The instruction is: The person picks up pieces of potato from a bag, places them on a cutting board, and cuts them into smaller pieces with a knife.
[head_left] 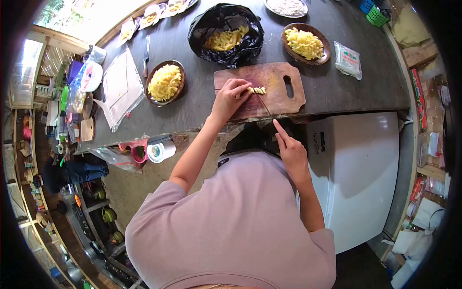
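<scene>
Writing: a white packet (347, 59) at the right of the surface (337, 91) carries green and red print, too small to read; a dark mark on the white appliance (358, 164) below the surface edge cannot be read either.
Left hand (230, 98): reaches forward over the cutting board (276, 79), fingers curled down and pressed on a small row of pale yellow pieces (256, 90), pinning them to the board.
Right hand (290, 149): sits near the body below the surface edge, clenched round a knife handle that the palm hides, forefinger stretched forward along the top.
Knife (265, 106): a thin dark blade running from the right hand up to the yellow pieces; its tip meets them beside the left fingertips.
Cutting board: wooden, with a slot handle at its right end, lying at the near edge of the surface.
Bowls: one wooden bowl (165, 82) of yellow cut pieces lies left of the board, another (306, 43) behind it to the right.
Bag: a black plastic bag (226, 33) behind the board, open, with yellow strips inside.
Cut off: a metal plate (286, 7) of white grains runs out at the top edge; the shelves at the left are too warped and cluttered to make out.
Hidden: the person's shirt (231, 226) covers the lower middle of the view.
</scene>
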Action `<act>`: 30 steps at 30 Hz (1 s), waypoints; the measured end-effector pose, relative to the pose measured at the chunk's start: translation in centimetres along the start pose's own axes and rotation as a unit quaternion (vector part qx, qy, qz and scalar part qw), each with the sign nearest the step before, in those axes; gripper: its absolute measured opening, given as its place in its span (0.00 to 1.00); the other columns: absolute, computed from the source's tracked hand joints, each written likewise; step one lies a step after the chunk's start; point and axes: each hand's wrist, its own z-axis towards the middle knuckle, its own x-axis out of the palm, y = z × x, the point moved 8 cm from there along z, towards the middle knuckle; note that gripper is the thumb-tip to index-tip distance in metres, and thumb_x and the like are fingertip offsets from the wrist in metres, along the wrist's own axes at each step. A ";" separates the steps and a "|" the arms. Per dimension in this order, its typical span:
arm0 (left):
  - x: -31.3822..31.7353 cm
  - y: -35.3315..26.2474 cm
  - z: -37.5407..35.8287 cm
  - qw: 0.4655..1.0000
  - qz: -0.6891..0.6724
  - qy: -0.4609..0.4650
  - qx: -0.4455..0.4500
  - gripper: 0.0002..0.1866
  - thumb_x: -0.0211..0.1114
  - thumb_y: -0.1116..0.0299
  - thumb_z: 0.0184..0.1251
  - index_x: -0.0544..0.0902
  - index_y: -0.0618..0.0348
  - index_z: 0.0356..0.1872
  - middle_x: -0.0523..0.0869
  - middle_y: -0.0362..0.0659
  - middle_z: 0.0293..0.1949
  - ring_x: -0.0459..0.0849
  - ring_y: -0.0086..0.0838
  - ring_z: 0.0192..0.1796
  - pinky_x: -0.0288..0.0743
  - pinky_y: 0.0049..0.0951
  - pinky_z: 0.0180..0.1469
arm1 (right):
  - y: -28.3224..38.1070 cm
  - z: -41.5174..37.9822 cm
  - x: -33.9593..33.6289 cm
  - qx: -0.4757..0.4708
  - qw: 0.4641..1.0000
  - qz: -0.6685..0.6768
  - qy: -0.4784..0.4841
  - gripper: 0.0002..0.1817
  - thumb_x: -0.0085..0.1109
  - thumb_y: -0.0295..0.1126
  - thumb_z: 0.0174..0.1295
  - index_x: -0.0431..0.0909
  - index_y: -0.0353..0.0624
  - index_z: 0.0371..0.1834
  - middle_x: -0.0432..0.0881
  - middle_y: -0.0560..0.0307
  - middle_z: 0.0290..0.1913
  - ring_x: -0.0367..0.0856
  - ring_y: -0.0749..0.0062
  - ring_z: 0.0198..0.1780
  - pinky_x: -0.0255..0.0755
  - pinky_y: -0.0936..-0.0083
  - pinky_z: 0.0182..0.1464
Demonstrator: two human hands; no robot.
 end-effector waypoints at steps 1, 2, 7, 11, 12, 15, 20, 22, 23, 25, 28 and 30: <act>-0.5 -0.3 0.0 1.000 0.011 -0.007 0.000 0.13 0.80 0.72 0.65 0.94 0.57 0.50 0.92 0.43 0.51 0.89 0.41 0.56 0.85 0.39 0.59 | 0.1 0.4 -0.2 -0.008 1.000 0.013 -0.012 0.26 0.52 0.47 0.86 0.69 0.77 0.85 0.84 0.43 0.28 0.88 0.39 0.32 0.81 0.45 0.35; -0.9 -0.4 0.0 1.000 0.015 0.005 -0.009 0.14 0.81 0.72 0.64 0.94 0.57 0.51 0.92 0.44 0.51 0.89 0.41 0.56 0.85 0.40 0.59 | 0.3 0.6 -0.3 -0.017 0.999 0.026 -0.023 0.26 0.51 0.48 0.86 0.69 0.77 0.85 0.85 0.43 0.29 0.88 0.39 0.33 0.81 0.44 0.35; -0.6 0.5 -0.1 0.999 0.023 0.023 -0.015 0.13 0.80 0.72 0.65 0.94 0.57 0.50 0.92 0.43 0.49 0.88 0.41 0.55 0.84 0.39 0.59 | 1.2 1.6 -0.1 -0.007 1.000 0.018 -0.014 0.26 0.49 0.49 0.87 0.68 0.78 0.85 0.86 0.43 0.31 0.89 0.38 0.36 0.82 0.43 0.38; -0.5 0.4 0.0 0.999 0.035 0.032 -0.009 0.09 0.80 0.72 0.65 0.95 0.58 0.46 0.92 0.43 0.46 0.88 0.40 0.54 0.84 0.39 0.57 | 1.4 2.0 1.1 -0.020 1.000 0.012 -0.020 0.26 0.49 0.49 0.87 0.68 0.78 0.85 0.85 0.42 0.29 0.89 0.38 0.34 0.84 0.44 0.38; -0.6 0.4 -0.1 0.999 0.036 0.030 -0.009 0.09 0.80 0.72 0.65 0.95 0.58 0.46 0.92 0.43 0.46 0.88 0.40 0.54 0.84 0.39 0.57 | 1.4 2.1 1.3 -0.023 0.999 0.011 -0.020 0.26 0.49 0.49 0.87 0.68 0.78 0.85 0.85 0.42 0.29 0.89 0.38 0.34 0.84 0.44 0.38; -0.5 0.5 0.2 0.999 0.025 0.022 -0.013 0.08 0.80 0.73 0.65 0.95 0.58 0.44 0.91 0.42 0.45 0.88 0.40 0.52 0.84 0.39 0.56 | 1.5 2.6 1.4 -0.026 1.000 0.000 -0.006 0.26 0.49 0.49 0.87 0.68 0.78 0.85 0.84 0.42 0.29 0.89 0.38 0.33 0.84 0.44 0.38; -0.5 0.6 -0.2 1.000 0.018 0.015 -0.021 0.07 0.80 0.72 0.65 0.96 0.58 0.42 0.92 0.42 0.44 0.87 0.39 0.52 0.85 0.38 0.56 | 1.6 2.8 1.6 -0.024 1.000 -0.007 0.000 0.26 0.50 0.47 0.86 0.69 0.75 0.85 0.86 0.39 0.30 0.89 0.36 0.34 0.84 0.42 0.38; -0.6 0.8 0.1 0.999 0.015 0.022 -0.026 0.06 0.80 0.72 0.64 0.96 0.58 0.42 0.92 0.42 0.44 0.87 0.39 0.51 0.85 0.38 0.56 | 1.9 3.3 1.7 -0.031 1.000 -0.004 0.003 0.26 0.50 0.47 0.86 0.69 0.75 0.85 0.86 0.39 0.31 0.89 0.36 0.35 0.84 0.42 0.38; -0.6 0.8 0.1 0.999 0.021 0.019 -0.020 0.06 0.80 0.72 0.64 0.96 0.58 0.42 0.92 0.42 0.44 0.87 0.39 0.51 0.85 0.38 0.56 | 2.1 3.4 2.0 -0.036 0.999 0.001 0.006 0.26 0.51 0.46 0.86 0.69 0.74 0.85 0.87 0.38 0.31 0.89 0.35 0.35 0.84 0.42 0.38; -0.4 0.6 -0.3 0.999 0.024 0.019 -0.017 0.06 0.80 0.72 0.64 0.96 0.58 0.41 0.92 0.41 0.44 0.87 0.38 0.51 0.85 0.38 0.56 | 2.9 4.6 2.3 -0.019 0.999 -0.005 0.025 0.26 0.52 0.45 0.86 0.70 0.73 0.85 0.87 0.36 0.34 0.89 0.34 0.37 0.83 0.42 0.40; -0.6 0.7 0.1 1.000 0.020 0.011 -0.018 0.07 0.80 0.72 0.64 0.95 0.59 0.41 0.92 0.41 0.44 0.88 0.39 0.52 0.84 0.38 0.56 | 2.5 4.9 2.9 -0.027 1.000 -0.003 0.015 0.27 0.53 0.44 0.85 0.69 0.72 0.85 0.88 0.36 0.34 0.89 0.34 0.36 0.83 0.42 0.40; -0.4 0.9 -0.2 0.999 0.018 0.016 -0.033 0.07 0.80 0.72 0.64 0.95 0.59 0.42 0.93 0.42 0.44 0.88 0.39 0.52 0.84 0.38 0.56 | 2.4 4.1 2.4 -0.049 0.999 0.005 -0.002 0.28 0.52 0.45 0.85 0.67 0.72 0.86 0.88 0.38 0.31 0.89 0.34 0.33 0.84 0.42 0.38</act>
